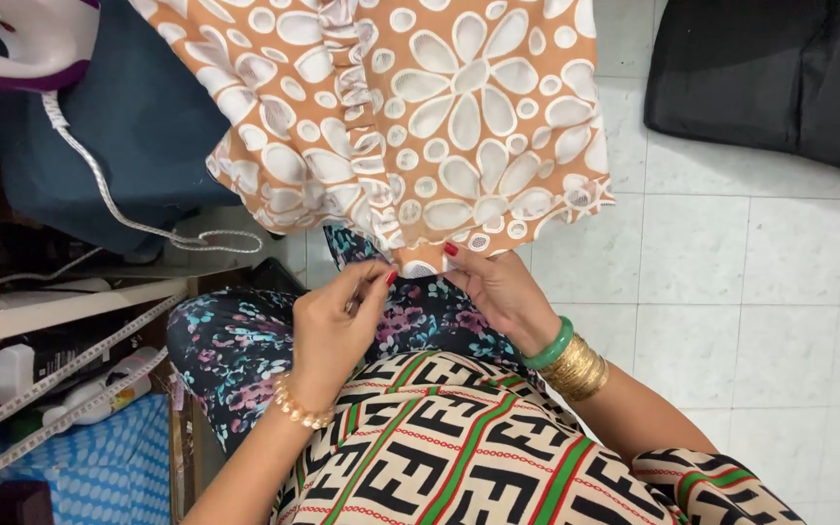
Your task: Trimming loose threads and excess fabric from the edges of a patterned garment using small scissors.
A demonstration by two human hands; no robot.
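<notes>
Head view looks down at your lap: your right hand (498, 287) pinches the bottom edge of the orange garment with white flowers (410, 107), fingers narrow on the cloth. Your left hand (337, 326) has thumb and forefinger pressed together just below that hem; whether they hold anything is too small to tell. The garment hangs over your floral-clad knees, above the tiled floor (731, 272).
</notes>
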